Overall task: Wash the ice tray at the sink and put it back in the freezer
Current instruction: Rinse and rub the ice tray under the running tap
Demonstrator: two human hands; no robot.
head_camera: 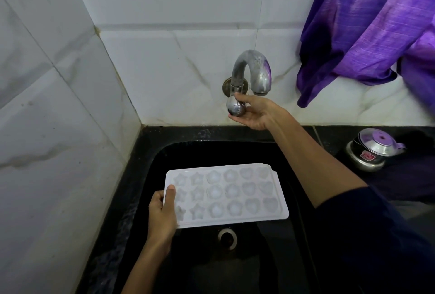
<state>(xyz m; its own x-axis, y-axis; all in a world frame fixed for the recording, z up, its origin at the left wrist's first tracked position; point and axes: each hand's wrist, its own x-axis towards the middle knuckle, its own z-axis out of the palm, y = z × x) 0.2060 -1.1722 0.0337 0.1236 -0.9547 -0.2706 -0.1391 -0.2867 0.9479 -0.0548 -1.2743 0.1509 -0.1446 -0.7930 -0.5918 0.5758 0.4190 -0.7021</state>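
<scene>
A white ice tray [235, 193] with star, round and heart moulds hangs level over the black sink [280, 152]. My left hand [162, 211] grips the tray's left short edge, thumb on top. My right hand [255, 112] reaches up to the wall, fingers curled around the round metal tap knob [235, 106]. The curved steel tap [250, 70] arches above it, its spout to the right of the knob. No water runs from the spout. The drain [227, 238] lies just below the tray's front edge.
White marble tiles cover the back wall and the left wall. A purple cloth [367, 23] hangs at the upper right, close to the tap. A steel pressure-cooker lid [372, 149] sits on the black counter right of the sink.
</scene>
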